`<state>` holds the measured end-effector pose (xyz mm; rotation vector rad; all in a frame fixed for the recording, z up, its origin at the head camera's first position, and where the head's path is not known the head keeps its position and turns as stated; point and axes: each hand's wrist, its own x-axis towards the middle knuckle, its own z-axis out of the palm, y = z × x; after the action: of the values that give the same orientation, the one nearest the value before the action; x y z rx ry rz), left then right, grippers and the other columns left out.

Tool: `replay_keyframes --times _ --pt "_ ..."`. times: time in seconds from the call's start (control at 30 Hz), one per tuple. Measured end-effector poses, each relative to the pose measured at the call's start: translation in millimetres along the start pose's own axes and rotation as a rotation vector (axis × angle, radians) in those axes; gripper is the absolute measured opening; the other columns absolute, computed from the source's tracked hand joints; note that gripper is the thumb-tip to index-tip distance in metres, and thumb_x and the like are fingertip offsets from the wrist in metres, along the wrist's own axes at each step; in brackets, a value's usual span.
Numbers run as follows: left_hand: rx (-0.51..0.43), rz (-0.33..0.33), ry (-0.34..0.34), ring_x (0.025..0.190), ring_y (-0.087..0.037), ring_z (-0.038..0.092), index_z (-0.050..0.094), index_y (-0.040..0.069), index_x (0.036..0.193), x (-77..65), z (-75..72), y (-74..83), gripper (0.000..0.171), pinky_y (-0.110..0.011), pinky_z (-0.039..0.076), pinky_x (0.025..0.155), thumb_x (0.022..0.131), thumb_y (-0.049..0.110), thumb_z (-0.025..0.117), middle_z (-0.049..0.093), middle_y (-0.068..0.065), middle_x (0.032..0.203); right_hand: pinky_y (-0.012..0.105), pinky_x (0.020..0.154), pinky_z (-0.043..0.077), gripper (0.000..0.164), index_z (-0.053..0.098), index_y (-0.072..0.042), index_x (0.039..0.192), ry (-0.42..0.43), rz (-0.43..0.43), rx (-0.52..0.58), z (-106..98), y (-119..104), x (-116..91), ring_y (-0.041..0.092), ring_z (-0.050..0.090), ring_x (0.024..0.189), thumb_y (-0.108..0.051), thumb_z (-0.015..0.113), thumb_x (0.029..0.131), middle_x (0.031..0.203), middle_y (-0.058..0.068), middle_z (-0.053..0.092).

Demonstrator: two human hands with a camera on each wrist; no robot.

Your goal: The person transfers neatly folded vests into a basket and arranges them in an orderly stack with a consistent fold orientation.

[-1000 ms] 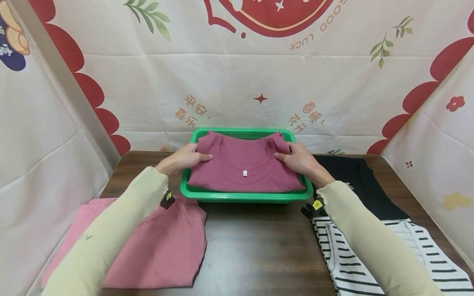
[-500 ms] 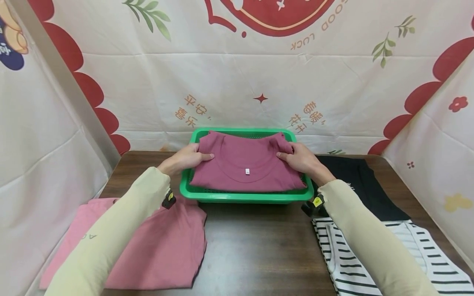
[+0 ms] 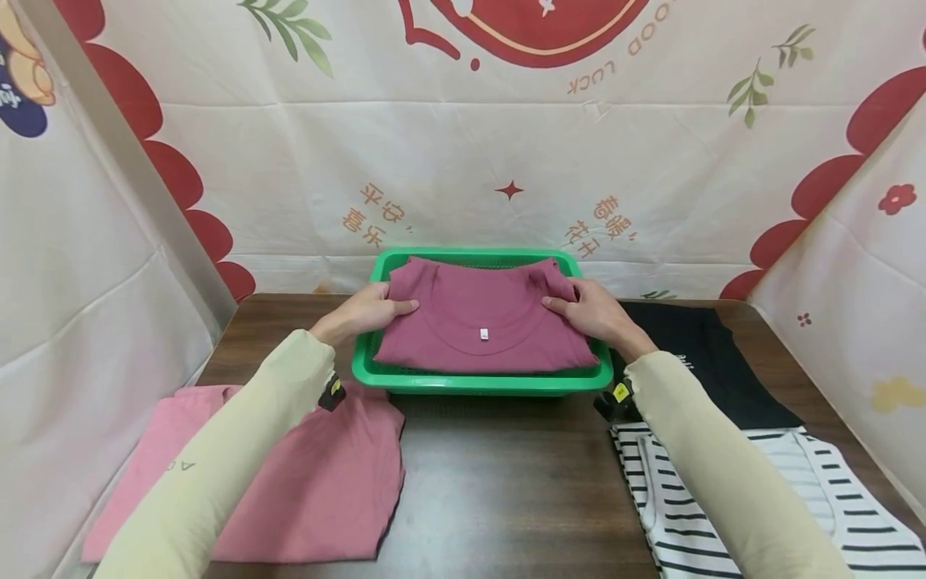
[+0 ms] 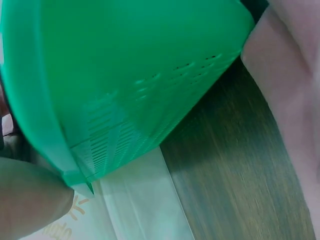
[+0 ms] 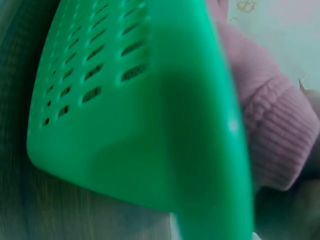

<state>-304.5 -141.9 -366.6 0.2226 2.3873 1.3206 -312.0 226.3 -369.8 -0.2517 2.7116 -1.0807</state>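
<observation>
A folded mauve T-shirt [image 3: 492,342] with a small white neck label lies in a green plastic basket [image 3: 477,385] at the table's back. My left hand [image 3: 362,312] grips the shirt's left shoulder, its thumb on top. On the opposite shoulder, my right hand [image 3: 595,314] holds the cloth the same way. Fingers beneath the fabric are hidden in the head view. The left wrist view is filled mostly by the basket's slotted wall [image 4: 150,45]. Beyond the basket rim, a ribbed part of the shirt [image 5: 277,130] shows in the right wrist view.
Pink garments [image 3: 311,490] lie at the table's left, under the left forearm. A folded black garment [image 3: 712,362] and a black-and-white striped one [image 3: 694,515] lie at the right. A printed cloth backdrop [image 3: 463,161] rises behind the basket.
The T-shirt has shifted very slightly to the right and back inside the basket. Both hands keep their hold on its shoulders and have barely moved.
</observation>
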Motion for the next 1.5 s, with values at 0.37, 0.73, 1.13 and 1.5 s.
replay_keyframes --times 0.37,0.73,1.13,1.5 --pt "0.017 -0.006 -0.002 0.096 -0.02 0.057 0.06 0.012 0.122 0.7 1.7 -1.3 0.029 -0.035 0.046 0.085 0.102 0.032 0.052 0.061 -0.007 0.103 0.035 0.067 0.047 0.034 0.06 -0.008 0.116 0.033 -0.011 -0.007 3.9 3.1 0.0 0.024 0.058 0.075 -0.038 0.058 0.1 0.086 0.01 0.062" --pt "0.092 0.045 0.007 0.082 -0.018 0.051 0.06 0.01 0.11 0.0 4.4 -0.8 0.024 -0.032 0.044 0.077 0.103 0.032 0.052 0.053 -0.003 0.086 0.033 0.068 0.043 0.024 0.059 -0.006 0.102 -0.008 -0.075 -0.041 0.6 3.4 -3.0 0.021 0.053 0.077 -0.03 0.057 0.101 0.087 0.009 0.057" --pt "0.156 0.064 0.032 0.086 -0.018 0.055 0.061 0.01 0.117 0.2 5.0 -1.0 0.026 -0.032 0.045 0.078 0.101 0.03 0.055 0.059 -0.005 0.092 0.032 0.069 0.047 0.025 0.061 -0.007 0.11 -0.022 -0.096 -0.09 4.1 0.9 -2.5 0.024 0.055 0.084 -0.029 0.06 0.1 0.097 0.012 0.061" --pt "0.195 0.069 0.038 0.087 -0.02 0.052 0.06 0.009 0.114 -1.0 8.2 -0.1 0.022 -0.034 0.043 0.079 0.1 0.026 0.057 0.057 -0.004 0.093 0.033 0.068 0.047 0.022 0.06 -0.008 0.108 -0.036 -0.102 -0.1 6.7 0.4 -2.9 0.022 0.056 0.078 -0.029 0.061 0.099 0.093 0.01 0.061"
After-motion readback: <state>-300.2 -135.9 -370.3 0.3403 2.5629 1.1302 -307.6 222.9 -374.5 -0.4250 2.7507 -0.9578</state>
